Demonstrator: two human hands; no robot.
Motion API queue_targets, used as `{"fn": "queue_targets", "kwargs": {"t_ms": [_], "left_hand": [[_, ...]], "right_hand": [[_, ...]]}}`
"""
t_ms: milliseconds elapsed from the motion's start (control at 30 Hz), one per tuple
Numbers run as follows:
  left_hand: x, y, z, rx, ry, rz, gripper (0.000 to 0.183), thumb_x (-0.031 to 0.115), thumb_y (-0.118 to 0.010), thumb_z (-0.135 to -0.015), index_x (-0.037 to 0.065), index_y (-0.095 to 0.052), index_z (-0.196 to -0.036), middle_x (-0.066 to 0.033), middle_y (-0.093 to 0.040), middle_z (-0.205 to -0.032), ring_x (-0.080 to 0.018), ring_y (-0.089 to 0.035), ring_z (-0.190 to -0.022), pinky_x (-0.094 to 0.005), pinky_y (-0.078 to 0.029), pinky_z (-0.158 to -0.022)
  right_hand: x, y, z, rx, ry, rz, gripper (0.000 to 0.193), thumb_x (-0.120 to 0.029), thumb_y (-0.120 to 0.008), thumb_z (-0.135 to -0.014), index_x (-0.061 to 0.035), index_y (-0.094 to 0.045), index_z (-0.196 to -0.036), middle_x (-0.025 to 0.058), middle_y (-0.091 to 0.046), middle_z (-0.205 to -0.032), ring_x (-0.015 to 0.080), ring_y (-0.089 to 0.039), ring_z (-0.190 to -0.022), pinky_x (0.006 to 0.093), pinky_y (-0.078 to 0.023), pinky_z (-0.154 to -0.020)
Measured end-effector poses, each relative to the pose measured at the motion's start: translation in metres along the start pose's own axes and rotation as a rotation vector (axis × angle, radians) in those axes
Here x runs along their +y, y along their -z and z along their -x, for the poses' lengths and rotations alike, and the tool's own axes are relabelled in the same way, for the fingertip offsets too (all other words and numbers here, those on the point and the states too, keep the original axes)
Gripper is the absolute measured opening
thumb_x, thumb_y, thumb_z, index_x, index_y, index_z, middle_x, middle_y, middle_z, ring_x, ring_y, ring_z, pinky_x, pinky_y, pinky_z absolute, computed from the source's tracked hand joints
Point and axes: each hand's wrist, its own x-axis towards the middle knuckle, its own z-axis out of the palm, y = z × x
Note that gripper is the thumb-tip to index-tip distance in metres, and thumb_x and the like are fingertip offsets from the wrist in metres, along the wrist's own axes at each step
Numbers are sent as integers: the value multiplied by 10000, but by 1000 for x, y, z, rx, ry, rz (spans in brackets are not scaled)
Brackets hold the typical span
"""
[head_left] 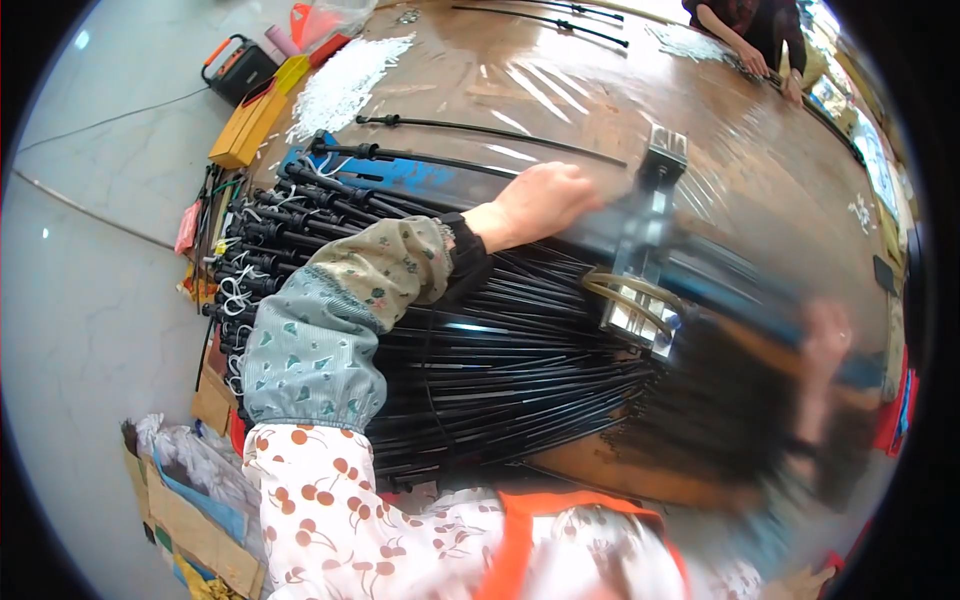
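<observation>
My left hand (552, 205), in a patterned sleeve, reaches over the table with its fingers curled closed. A thin black rod (440, 162) runs up to this hand from the left; what the fingers hold is hidden and partly blurred. To the right, my right hand (828, 338) is smeared by motion, so its fingers cannot be read. Between the hands stands a metal fixture (655, 215) with a tan loop (630, 298) around its near part. Beneath my left arm lies a big bundle of black rods (500, 350), with thick collared ends and white ties at the left.
Another black rod (500, 137) lies just beyond. White small pieces (350, 80) are heaped at the far left, near a yellow box (248, 125) and a black-and-orange case (240, 70). Across the table, another person's hands (770, 72) work at the far right. Cardboard (205, 530) is at lower left.
</observation>
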Motion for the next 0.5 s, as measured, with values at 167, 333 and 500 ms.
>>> {"fn": "queue_targets", "kwargs": {"t_ms": [167,333,500], "left_hand": [[8,0,-3,-154,112,-91,130,184,-600,-948,76,-591,-875,-173,-651,-766,-396,-660,-782,-499,-516,-646],[11,4,-11,-224,178,-116,169,231,-576,-973,73,-594,-917,-204,-658,-797,-432,-647,-796,-521,-499,-657],[11,2,-12,-217,148,-113,175,247,-581,-976,82,-586,-917,-186,-662,-798,-415,-652,-794,-508,-499,-661]], "right_hand": [[-145,50,-21,115,183,-119,333,-39,-698,-867,-75,-702,-1198,57,-718,-1169,269,-600,-1196,393,-377,-1031],[-172,42,-8,74,146,-272,282,-189,-753,-845,-84,-722,-1105,10,-714,-947,221,-621,-958,369,-378,-834],[-190,34,-11,38,161,-401,334,-125,-765,-795,-73,-706,-1120,35,-699,-893,232,-630,-919,375,-374,-803]]}}
